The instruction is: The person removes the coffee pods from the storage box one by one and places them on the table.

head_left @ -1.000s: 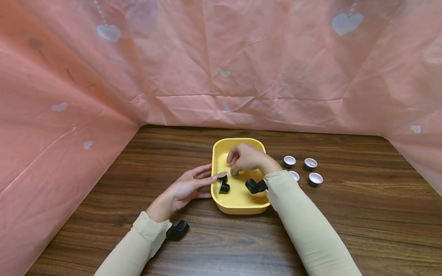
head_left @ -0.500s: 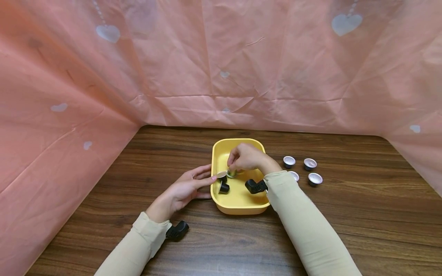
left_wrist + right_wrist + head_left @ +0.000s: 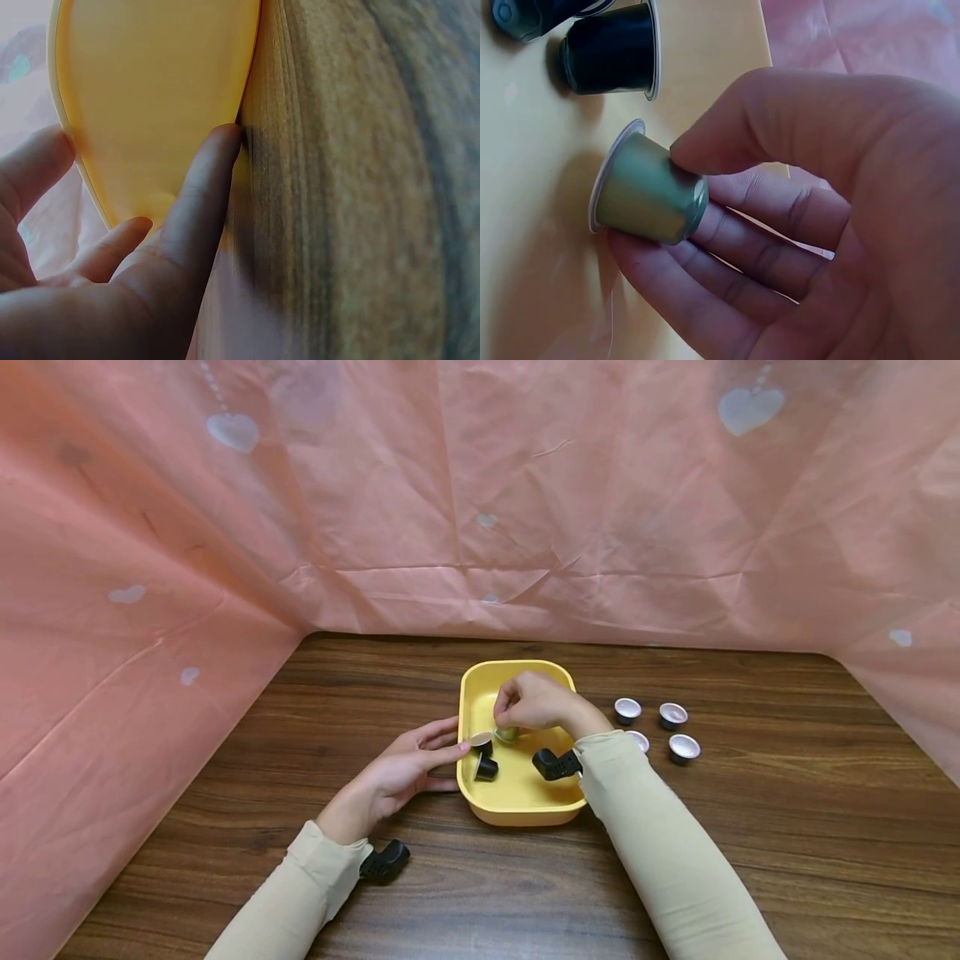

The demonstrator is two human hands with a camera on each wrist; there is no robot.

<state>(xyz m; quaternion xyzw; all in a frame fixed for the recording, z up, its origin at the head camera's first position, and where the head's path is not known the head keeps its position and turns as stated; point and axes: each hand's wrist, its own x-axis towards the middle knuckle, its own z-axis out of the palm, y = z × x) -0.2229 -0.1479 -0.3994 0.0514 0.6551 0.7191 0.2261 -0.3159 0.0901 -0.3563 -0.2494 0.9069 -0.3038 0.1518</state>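
Inside a yellow tray (image 3: 525,802), my right hand (image 3: 536,700) pinches a light green coffee capsule (image 3: 649,191) between thumb and fingers. In the right wrist view the capsule's rimmed lid side faces the tray floor, close over it. My left hand (image 3: 397,772) steadies the tray from the left: the thumb lies at the rim, and the other fingers extend against the outer wall. By that thumb are two black capsules, one standing lid up (image 3: 482,742) and the other lying on its side (image 3: 487,768).
Several capsules stand lid up on the wooden table (image 3: 787,802) right of the tray, such as the nearest right one (image 3: 684,748); my right forearm partly covers another. A pink sheet with hearts (image 3: 525,527) walls in the table's back and sides.
The green capsule has tipped and shifted slightly between my right fingers within the tray. My left hand and the tray hold their place.
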